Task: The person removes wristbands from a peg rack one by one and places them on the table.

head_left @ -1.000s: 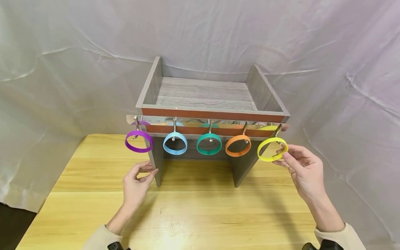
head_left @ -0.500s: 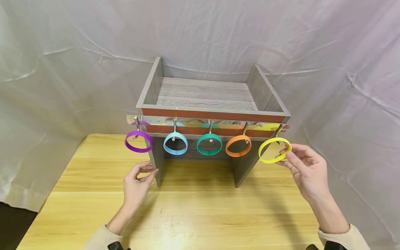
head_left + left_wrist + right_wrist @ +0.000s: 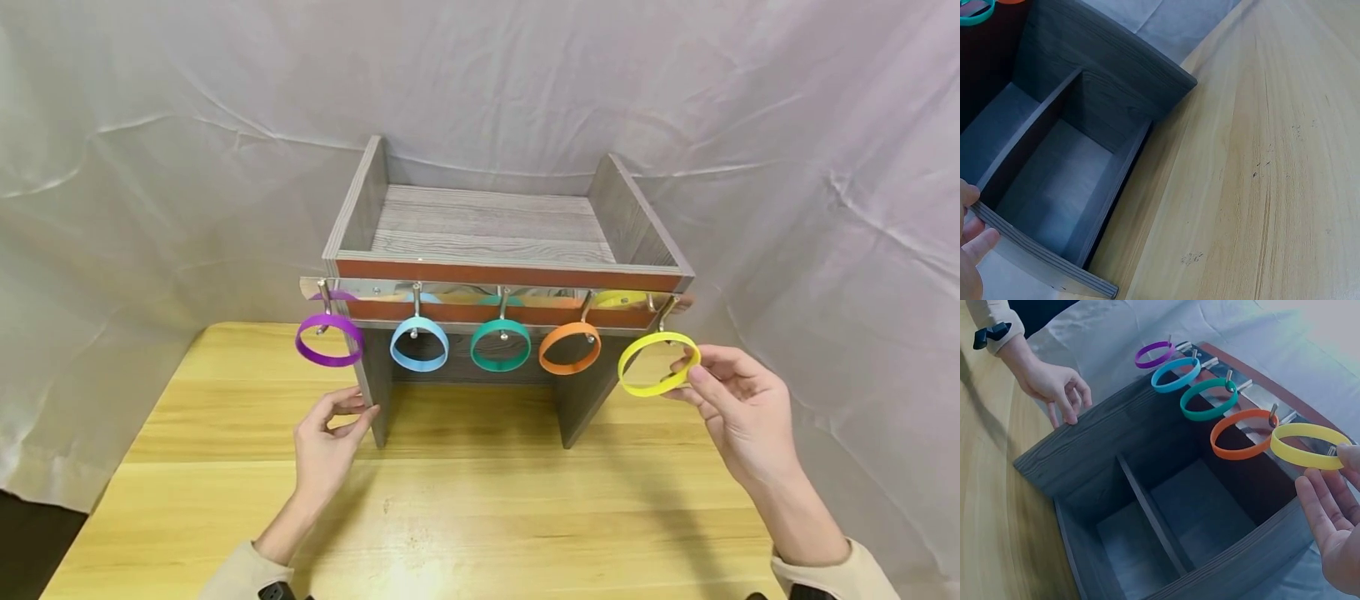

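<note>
As the right hand (image 3: pixel 750 417) shifted rightward, its yellow ring (image 3: pixel 1305 460) followed.

The right hand (image 3: pixel 742 412) has edged rightward, drawing the yellow ring (image 3: pixel 643 391) outward, apparently along its half-hidden hook (image 3: pixel 668 312); the ring's reflection (image 3: pixel 619 297) has slid left on the metal strip (image 3: pixel 538 297).

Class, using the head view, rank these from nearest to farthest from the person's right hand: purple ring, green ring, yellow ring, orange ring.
1. Yellow ring, pinched by the right hand at the row's right end.
2. Orange ring, next to the left.
3. Green ring, mid-row.
4. Purple ring, at the far left.
</note>
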The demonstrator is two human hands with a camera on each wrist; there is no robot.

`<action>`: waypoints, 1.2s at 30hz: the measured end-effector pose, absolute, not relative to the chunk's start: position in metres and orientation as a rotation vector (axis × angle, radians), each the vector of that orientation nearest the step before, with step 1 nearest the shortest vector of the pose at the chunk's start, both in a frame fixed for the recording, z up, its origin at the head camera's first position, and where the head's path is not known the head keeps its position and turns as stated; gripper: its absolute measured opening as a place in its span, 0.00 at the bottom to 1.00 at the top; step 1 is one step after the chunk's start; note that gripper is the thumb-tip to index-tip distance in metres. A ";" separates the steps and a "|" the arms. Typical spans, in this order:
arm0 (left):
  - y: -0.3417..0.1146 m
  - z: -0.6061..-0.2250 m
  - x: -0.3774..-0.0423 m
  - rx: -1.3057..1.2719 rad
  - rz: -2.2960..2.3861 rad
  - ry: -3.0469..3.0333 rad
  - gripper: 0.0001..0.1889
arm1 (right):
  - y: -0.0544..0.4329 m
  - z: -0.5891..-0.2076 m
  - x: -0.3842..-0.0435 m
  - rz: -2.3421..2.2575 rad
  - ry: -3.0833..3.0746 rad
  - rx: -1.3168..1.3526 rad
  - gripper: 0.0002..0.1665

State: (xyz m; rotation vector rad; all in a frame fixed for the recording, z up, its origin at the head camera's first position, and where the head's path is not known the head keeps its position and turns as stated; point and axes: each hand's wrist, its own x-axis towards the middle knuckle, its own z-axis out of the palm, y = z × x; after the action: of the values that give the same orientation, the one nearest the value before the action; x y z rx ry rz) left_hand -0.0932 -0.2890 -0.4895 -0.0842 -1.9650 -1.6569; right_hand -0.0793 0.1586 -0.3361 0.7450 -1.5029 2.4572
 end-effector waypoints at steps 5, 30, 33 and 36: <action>-0.290 -0.491 -0.093 -0.084 -1.654 -1.964 0.18 | 0.157 -0.334 -0.074 2.462 -1.490 0.750 0.21; -0.289 -0.490 -0.093 -0.073 -1.648 -1.971 0.18 | 0.163 -0.355 -0.048 2.449 -1.720 0.709 0.25; -0.289 -0.490 -0.093 -0.066 -1.645 -1.966 0.18 | 0.165 -0.363 -0.046 2.467 -1.721 0.682 0.25; -0.288 -0.490 -0.093 -0.075 -1.650 -1.962 0.18 | 0.166 -0.375 -0.044 2.478 -1.704 0.649 0.24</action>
State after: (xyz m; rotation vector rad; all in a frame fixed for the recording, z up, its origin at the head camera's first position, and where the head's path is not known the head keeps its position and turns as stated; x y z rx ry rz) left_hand -0.0932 -0.2878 -0.4904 -0.0753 -1.9616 -1.6498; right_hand -0.0439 0.1656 -0.3749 0.6492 -1.7040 2.4780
